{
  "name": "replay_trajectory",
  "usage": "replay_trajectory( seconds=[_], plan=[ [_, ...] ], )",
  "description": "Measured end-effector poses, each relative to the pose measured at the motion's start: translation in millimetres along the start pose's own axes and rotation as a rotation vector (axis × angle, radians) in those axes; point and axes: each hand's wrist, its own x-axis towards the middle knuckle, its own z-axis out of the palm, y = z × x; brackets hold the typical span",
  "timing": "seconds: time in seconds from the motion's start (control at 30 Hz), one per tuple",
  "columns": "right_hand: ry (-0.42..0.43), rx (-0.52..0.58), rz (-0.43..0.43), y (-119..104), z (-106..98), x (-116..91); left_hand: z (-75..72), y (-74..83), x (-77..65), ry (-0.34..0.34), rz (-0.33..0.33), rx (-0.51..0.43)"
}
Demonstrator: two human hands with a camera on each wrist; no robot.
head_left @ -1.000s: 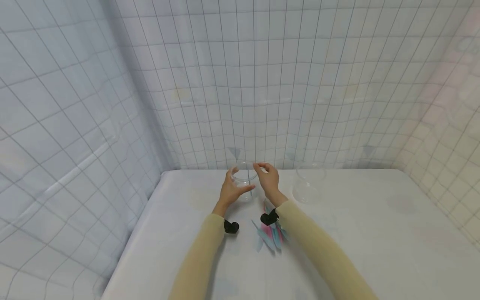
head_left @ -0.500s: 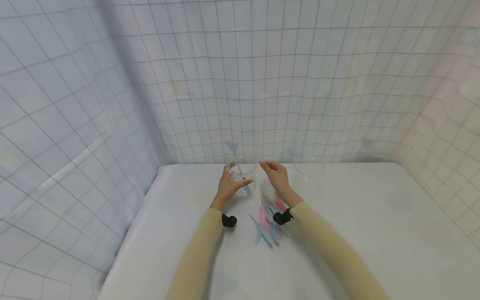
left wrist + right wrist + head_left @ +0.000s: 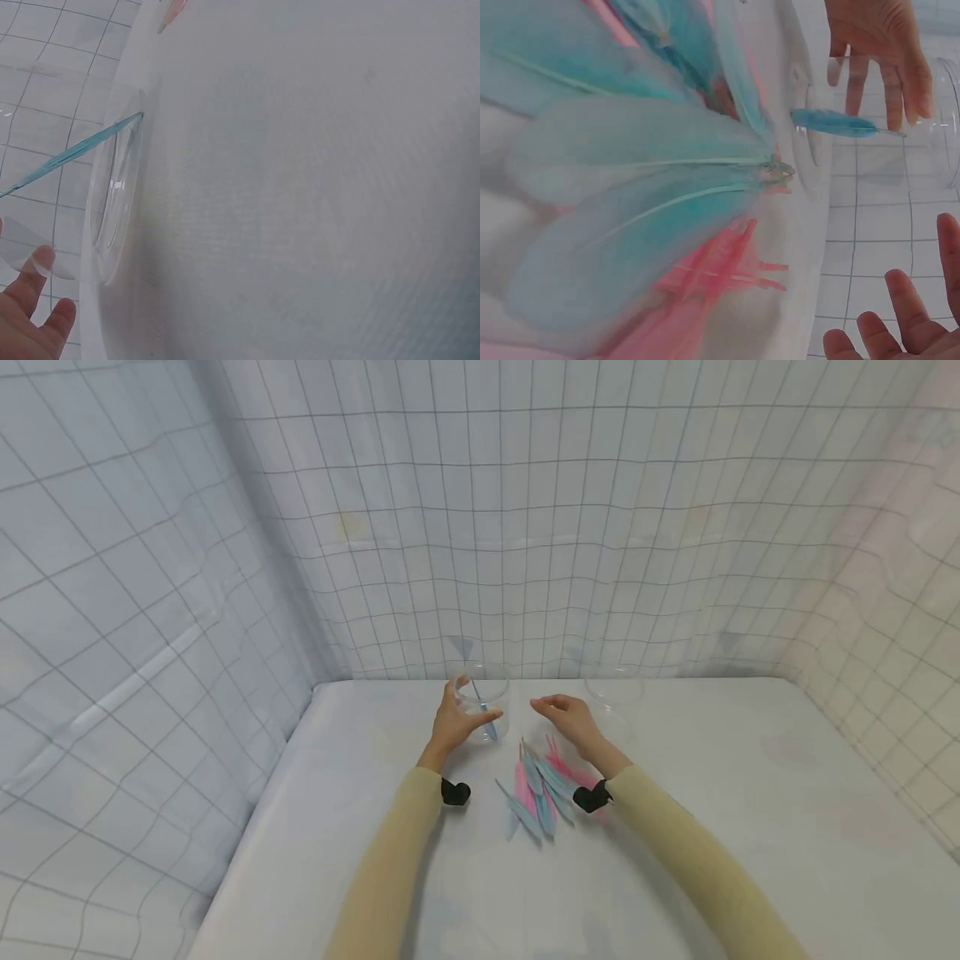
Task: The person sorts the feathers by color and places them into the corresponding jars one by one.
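A clear jar (image 3: 483,695) stands on the white table, my left hand (image 3: 452,724) spread around its left side with fingers and thumb against the wall. Inside it leans a single blue feather (image 3: 836,122), vane end at the bottom and quill slanting up to the rim. In the left wrist view the same blue feather (image 3: 71,154) shows through the clear wall. My right hand (image 3: 573,724) hovers right of the jar, over the far end of a loose pile of blue and pink feathers (image 3: 534,793). Its fingers are loosely bent, with nothing between them.
A second clear jar (image 3: 615,695) stands behind and to the right of my right hand. Gridded white cloth (image 3: 480,568) hangs along the back and both sides of the table (image 3: 712,827). Each wrist wears a black band.
My right hand has let go of the blue feather at the jar's rim and drawn back to the right, toward me. The feather has tipped to lean left in the jar. The left hand keeps its hold.
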Motion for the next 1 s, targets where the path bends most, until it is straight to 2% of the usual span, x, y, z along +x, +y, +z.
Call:
replay_trajectory(
  seconds=[0.13,0.33,0.67,1.0],
  plan=[
    [-0.026,-0.053,0.0,8,1,-3,-0.8,1.4,-2.1,-0.002,-0.01,0.003],
    [-0.045,-0.11,-0.055,21,7,-6,0.5,2.5,-6.0,0.001,-0.016,0.017],
    [-0.051,-0.289,-0.273,33,15,-6,2.3,4.3,-9.2,0.014,0.001,0.019],
    [-0.08,-0.393,-0.263,34,18,-5,1.2,8.3,-11.2,0.009,-0.002,0.016]
  ],
)
